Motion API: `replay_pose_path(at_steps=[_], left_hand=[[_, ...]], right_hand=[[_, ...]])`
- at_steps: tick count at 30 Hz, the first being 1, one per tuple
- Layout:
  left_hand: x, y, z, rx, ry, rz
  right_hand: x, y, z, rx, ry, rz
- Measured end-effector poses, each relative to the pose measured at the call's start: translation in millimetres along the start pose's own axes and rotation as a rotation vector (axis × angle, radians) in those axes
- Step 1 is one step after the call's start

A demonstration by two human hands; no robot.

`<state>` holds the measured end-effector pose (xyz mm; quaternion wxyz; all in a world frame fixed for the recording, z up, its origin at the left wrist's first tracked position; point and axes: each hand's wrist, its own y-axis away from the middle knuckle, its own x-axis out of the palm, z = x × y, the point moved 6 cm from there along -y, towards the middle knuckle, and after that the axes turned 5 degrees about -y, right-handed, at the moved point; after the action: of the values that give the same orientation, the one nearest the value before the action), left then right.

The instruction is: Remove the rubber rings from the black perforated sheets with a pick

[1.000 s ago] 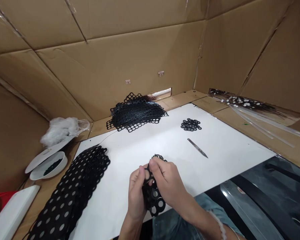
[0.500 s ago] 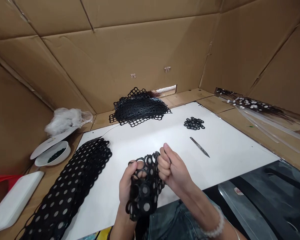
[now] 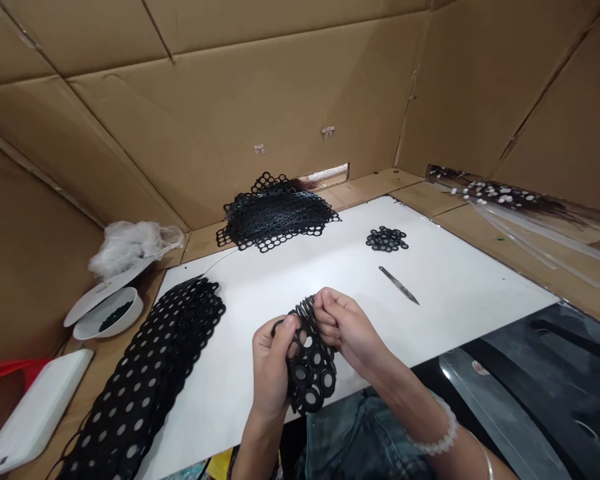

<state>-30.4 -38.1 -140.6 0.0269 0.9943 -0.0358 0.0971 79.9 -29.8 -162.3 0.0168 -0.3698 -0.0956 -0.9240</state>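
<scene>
My left hand [image 3: 270, 363] is closed around a piece of black ring mesh [image 3: 313, 377], its thumb pressed on the upper edge. The mesh is bunched and hangs down in front of my lap. My right hand [image 3: 347, 327] is curled at the mesh's upper right side, fingertips pinched together against it. Between the hands, the rings stand edge-on in a tight row. Whether the right fingers also hold something small is hidden. On the white board lie a loose pile of black rings [image 3: 387, 239] and a pointed metal blade [image 3: 399, 285].
A long folded black perforated sheet [image 3: 145, 373] lies at left, and more ring mesh [image 3: 280, 217] is heaped at the back. Left of these are a white bowl [image 3: 87, 327], a plastic bag [image 3: 130, 247] and a white box-like object [image 3: 37, 417]. Cardboard walls [image 3: 280, 87] enclose the board.
My left hand has moved up and right, bringing the mesh closer to my right hand. The mesh has turned, and the right fingers now pinch at its edge. The view has shifted slightly.
</scene>
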Motion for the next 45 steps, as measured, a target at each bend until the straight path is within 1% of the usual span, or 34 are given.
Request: replay_pose_path(at_steps=[4,6,7,9,10,12,18,19,21,25,27,29,32,34,38,42,45], left_hand=[[4.8,0,-3,0.056,-0.078,0.087],[7.5,1,-4,0.074,-0.084,0.136],[8.7,1,-4,0.079,-0.077,0.158],[11.0,1,-4,0.079,-0.043,0.191],[12.0,1,-4,0.074,-0.017,0.202],[13.9,1,-3,0.057,0.044,0.214],[18.2,-2,-3,0.015,0.263,0.198],[18.0,-3,-3,0.015,0.301,0.184],[16.0,-5,-4,0.02,0.371,0.147],[5.2,-6,-8,0.057,0.492,0.065],[0.0,-5,-10,0.079,0.535,0.04],[-1.8,-4,-10,0.088,0.558,0.034],[0.9,-4,-9,0.084,0.572,0.046],[2.7,-4,-10,0.085,0.58,0.048],[4.3,-5,-10,0.05,0.624,0.066],[7.0,-6,-10,0.016,0.637,0.119],[6.5,-6,-10,0.03,0.639,0.107]], right_hand=[[5,11,11,-0.166,0.362,0.006],[9,17,13,-0.211,0.553,0.018],[11,19,14,-0.221,0.633,0.009],[11,22,16,-0.255,0.745,-0.049],[10,23,18,-0.281,0.768,-0.083],[11,23,17,-0.313,0.745,-0.106],[13,24,12,-0.428,0.513,-0.145],[14,23,11,-0.42,0.447,-0.136],[15,19,6,-0.333,0.253,-0.084],[14,9,-7,-0.039,-0.235,-0.003],[13,7,-7,0.025,-0.372,0.001],[12,7,-3,0.012,-0.369,0.011],[12,9,-1,0.02,-0.263,0.036],[7,8,-4,0.082,-0.249,0.008],[-10,3,-16,0.233,-0.336,-0.122],[-17,-2,-25,0.301,-0.379,-0.144],[-17,-4,-28,0.331,-0.377,-0.133]])
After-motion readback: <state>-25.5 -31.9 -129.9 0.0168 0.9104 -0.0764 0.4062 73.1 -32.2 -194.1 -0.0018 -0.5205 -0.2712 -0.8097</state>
